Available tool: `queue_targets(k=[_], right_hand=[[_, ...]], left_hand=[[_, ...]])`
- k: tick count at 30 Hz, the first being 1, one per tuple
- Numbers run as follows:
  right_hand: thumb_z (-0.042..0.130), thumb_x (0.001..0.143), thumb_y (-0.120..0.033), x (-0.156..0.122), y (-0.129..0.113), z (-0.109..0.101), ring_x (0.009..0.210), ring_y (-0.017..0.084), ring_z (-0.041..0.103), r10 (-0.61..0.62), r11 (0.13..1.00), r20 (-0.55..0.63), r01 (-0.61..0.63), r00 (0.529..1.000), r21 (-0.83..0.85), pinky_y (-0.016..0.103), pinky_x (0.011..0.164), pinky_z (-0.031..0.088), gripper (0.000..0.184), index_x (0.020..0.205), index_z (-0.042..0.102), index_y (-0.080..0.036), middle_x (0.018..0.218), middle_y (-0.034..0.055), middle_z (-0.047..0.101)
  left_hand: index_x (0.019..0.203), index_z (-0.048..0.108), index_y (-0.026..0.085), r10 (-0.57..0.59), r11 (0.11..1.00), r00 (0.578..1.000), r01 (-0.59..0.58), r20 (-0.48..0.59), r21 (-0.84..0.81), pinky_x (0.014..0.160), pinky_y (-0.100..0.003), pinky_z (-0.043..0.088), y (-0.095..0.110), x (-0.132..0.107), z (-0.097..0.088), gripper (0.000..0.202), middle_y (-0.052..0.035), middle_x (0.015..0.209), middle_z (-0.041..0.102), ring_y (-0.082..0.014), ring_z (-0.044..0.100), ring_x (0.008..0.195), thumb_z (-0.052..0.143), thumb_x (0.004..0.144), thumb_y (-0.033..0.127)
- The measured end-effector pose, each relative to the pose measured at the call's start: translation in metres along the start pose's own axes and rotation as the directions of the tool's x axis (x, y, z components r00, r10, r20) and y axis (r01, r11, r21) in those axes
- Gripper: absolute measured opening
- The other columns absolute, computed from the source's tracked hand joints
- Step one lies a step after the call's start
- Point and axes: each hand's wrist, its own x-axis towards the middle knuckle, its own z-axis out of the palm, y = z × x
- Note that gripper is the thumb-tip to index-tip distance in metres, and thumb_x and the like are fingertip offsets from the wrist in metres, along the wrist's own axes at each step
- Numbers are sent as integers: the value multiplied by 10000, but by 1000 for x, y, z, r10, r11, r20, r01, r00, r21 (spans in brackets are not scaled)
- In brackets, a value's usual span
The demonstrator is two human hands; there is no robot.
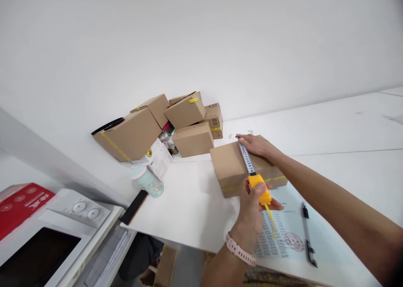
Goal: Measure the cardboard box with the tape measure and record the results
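A yellow tape measure (260, 188) is gripped in my left hand (251, 207), which is closed around its case. Its white blade (246, 157) is pulled out across the top of a closed cardboard box (228, 161). At the box's far edge, the fingers of my right hand (256, 145) hold the blade's end, while the palm rests over the box top. A yellow strap hangs from the tape case. Under and in front of the box lies a light blue printed sheet (277, 224) with a round red stamp.
A black-capped pen (308, 236) lies on the sheet. Several cardboard boxes (193, 140) are piled against the wall. Left of me are a mint cup (147, 181), a black flat object (134, 207) at the table edge and a white microwave (40, 245) with a red box on it.
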Motion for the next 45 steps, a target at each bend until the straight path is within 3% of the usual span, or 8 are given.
queue_targets(k=[4, 7, 11, 19, 24, 28, 33, 45], right_hand=[[366, 1024, -535, -50, 35, -20, 978, 260, 694, 433, 820, -313, -224, 845, 527, 389, 827, 572, 541, 1401, 625, -245, 1327, 133, 704], [512, 962, -525, -100, 66, -22, 976, 290, 687, 653, 650, -285, -328, 702, 685, 430, 848, 571, 420, 1154, 724, -217, 1181, 149, 748], [483, 979, -586, -140, 75, -11, 1131, 325, 669, 643, 561, -82, -397, 761, 726, 475, 966, 547, 434, 1138, 724, -262, 1259, 140, 727], [543, 914, -715, -114, 20, -46, 1140, 318, 638, 491, 807, -211, -350, 846, 476, 458, 992, 525, 660, 1470, 572, -362, 1418, 115, 574], [492, 927, -692, -84, 10, -59, 1064, 341, 607, 464, 882, -272, -413, 843, 225, 509, 950, 480, 533, 1144, 701, -253, 1213, 138, 650], [416, 979, -529, -64, 16, -55, 1200, 392, 519, 300, 953, -334, -295, 894, 69, 522, 970, 436, 433, 1011, 716, -218, 1196, 158, 701], [336, 1010, -362, -60, 22, -51, 1049, 346, 579, 89, 991, -359, -118, 929, -60, 505, 954, 418, 428, 1035, 741, -225, 1096, 143, 758], [387, 931, -64, -72, 22, -49, 949, 279, 582, -300, 895, -349, 135, 888, -424, 406, 803, 398, 603, 1437, 619, -296, 1067, 113, 714]], left_hand=[[1235, 582, 250, 292, 940, 956, -287, 0, 183, 731, -329, 556, 13, -30, -50, 717, -89, 1098, 712, -212, 688, 826, 901, 641, 497], [1295, 565, 286, 462, 853, 877, -399, -131, 336, 811, -299, 530, 20, -38, -92, 735, -87, 1261, 679, -229, 644, 999, 902, 664, 457], [1266, 582, 257, 385, 893, 899, -307, -208, 329, 899, -320, 512, 21, -20, -121, 652, -81, 1208, 687, -266, 632, 1122, 836, 727, 520], [1224, 632, 217, 463, 848, 886, -431, -35, 310, 950, -333, 517, 78, 22, -99, 637, -95, 1286, 693, -284, 639, 1188, 854, 699, 502], [1174, 634, 198, 463, 839, 885, -424, -39, 340, 964, -358, 513, 104, 31, -85, 627, -119, 1297, 689, -337, 608, 1256, 851, 683, 521], [1269, 606, 251, 492, 796, 870, -459, 18, 395, 886, -333, 526, 76, 1, -73, 706, -102, 1397, 634, -317, 608, 1207, 895, 669, 487], [1191, 640, 232, 168, 938, 959, -226, 228, 262, 847, -372, 535, 22, -41, -57, 687, -133, 1238, 711, -291, 659, 1031, 879, 663, 602], [1171, 647, 195, 108, 958, 982, -144, 156, 248, 928, -410, 474, -27, -36, -36, 718, -121, 1173, 719, -274, 600, 1014, 882, 640, 618]])
